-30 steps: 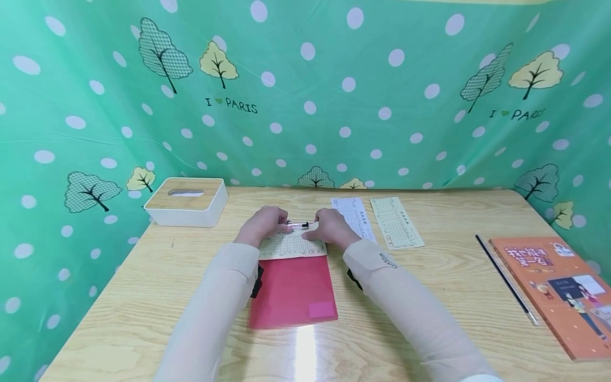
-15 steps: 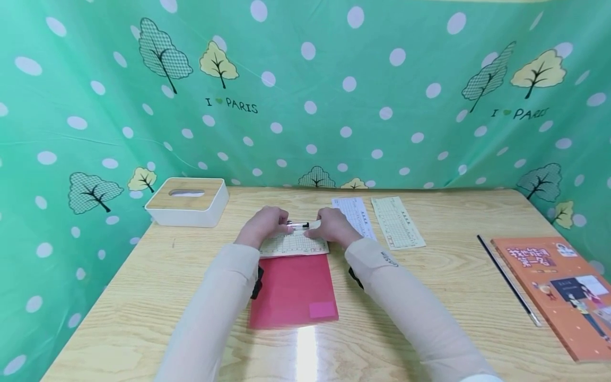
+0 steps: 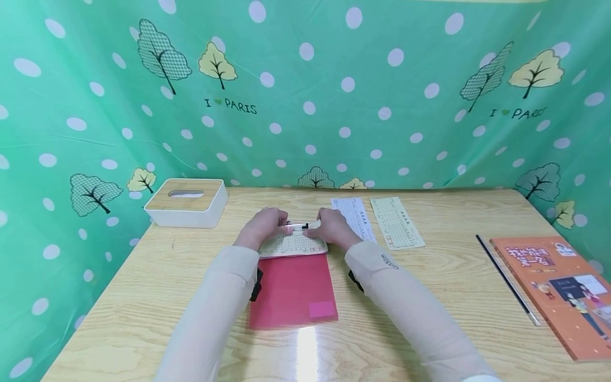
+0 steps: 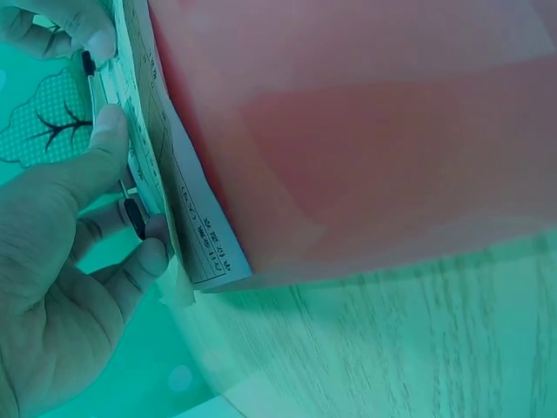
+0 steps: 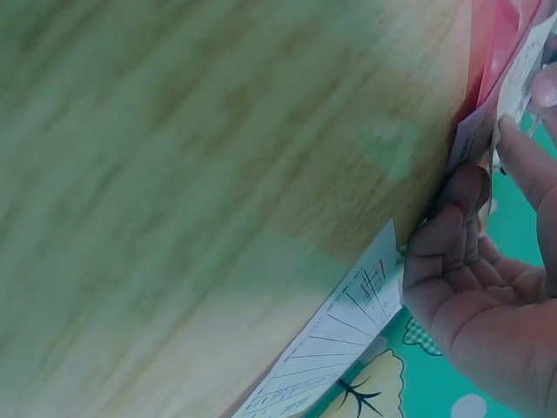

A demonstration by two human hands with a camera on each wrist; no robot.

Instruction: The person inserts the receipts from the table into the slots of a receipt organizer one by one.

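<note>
A red folder (image 3: 293, 289) lies in front of me with printed ledger slips (image 3: 292, 245) across its far end. A narrow shiny bar with black tips (image 3: 298, 226) runs along that far edge. My left hand (image 3: 262, 228) pinches the slips at their left side, thumb right at the bar; one black tip shows between its fingers in the left wrist view. My right hand (image 3: 335, 227) pinches the slips' far right corner, thumb on top. In the right wrist view the other fingers of my right hand (image 5: 487, 287) are curled under the slips' edge.
A white slip (image 3: 354, 215) and a yellowish slip (image 3: 397, 224) lie right of my hand. A tissue box (image 3: 193, 209) stands at the back left. A dark pencil (image 3: 508, 278) and an orange book (image 3: 549, 297) lie at the right. A green curtain hangs behind.
The slips have slid slightly away from me towards the folder's far edge, their near edge a little farther up. Both hands keep nearly the same place and grip.
</note>
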